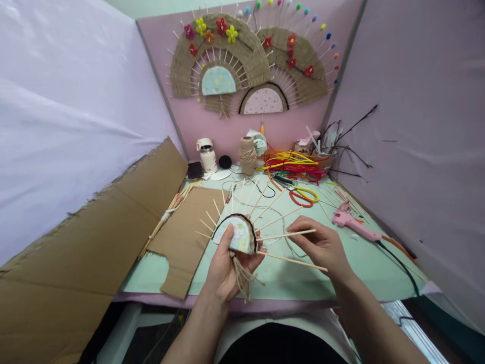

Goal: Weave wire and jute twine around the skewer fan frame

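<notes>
My left hand point(223, 270) grips a small half-round fan base point(238, 233), thumb on its pale floral cloth face and fingers behind. Black trim and brown cord edge its curve. Thin wooden sticks point(278, 219) fan out from that edge, and a twine tassel point(242, 278) hangs below. To the right, my right hand point(316, 245) is closed in a pinch at one of the lower sticks point(275, 236). What lies between its fingertips is hard to make out. A strand of twine point(287, 241) loops on the table beside those fingers.
Cut cardboard point(189, 227) and bundled sticks point(166, 215) lie left. A pink glue gun point(354, 224) rests right, with scissors point(303, 196), a twine spool point(248, 154) and colourful pipe cleaners point(295, 162) behind. Two decorated fans point(257, 58) hang on the back panel.
</notes>
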Motion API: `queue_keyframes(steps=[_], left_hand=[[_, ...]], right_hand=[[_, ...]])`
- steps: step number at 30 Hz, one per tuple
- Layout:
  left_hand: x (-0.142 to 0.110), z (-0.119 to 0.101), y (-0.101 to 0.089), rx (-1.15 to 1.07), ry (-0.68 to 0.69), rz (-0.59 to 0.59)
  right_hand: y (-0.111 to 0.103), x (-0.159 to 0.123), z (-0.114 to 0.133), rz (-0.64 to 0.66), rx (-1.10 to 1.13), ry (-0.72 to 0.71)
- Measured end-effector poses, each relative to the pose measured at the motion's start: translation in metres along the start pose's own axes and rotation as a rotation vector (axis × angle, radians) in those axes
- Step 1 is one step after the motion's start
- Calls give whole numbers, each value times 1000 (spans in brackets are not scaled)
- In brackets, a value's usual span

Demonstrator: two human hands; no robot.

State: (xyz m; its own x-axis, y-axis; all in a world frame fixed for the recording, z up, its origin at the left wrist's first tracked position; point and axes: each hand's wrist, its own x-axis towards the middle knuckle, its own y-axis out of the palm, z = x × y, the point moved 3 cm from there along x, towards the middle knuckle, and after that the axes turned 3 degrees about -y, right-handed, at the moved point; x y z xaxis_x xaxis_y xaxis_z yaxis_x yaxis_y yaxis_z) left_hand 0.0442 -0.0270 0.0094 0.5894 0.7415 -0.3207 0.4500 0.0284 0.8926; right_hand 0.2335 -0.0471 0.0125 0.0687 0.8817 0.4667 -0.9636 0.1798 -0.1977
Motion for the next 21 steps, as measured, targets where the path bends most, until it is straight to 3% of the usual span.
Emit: queue_keyframes(steps=[3, 6, 15, 21], left_hand=[[-1, -4, 0, 11, 55, -64], [-4, -10, 0, 8, 106, -115], [-7, -11, -2, 115, 213, -122], [-8, -8, -2, 184, 173, -100]], right_hand=[[-6, -3, -3, 33, 20, 135], [-18, -5, 4, 25, 41, 145], [-41, -7, 62, -1, -71, -186], [-45, -4, 58, -69, -9, -254]])
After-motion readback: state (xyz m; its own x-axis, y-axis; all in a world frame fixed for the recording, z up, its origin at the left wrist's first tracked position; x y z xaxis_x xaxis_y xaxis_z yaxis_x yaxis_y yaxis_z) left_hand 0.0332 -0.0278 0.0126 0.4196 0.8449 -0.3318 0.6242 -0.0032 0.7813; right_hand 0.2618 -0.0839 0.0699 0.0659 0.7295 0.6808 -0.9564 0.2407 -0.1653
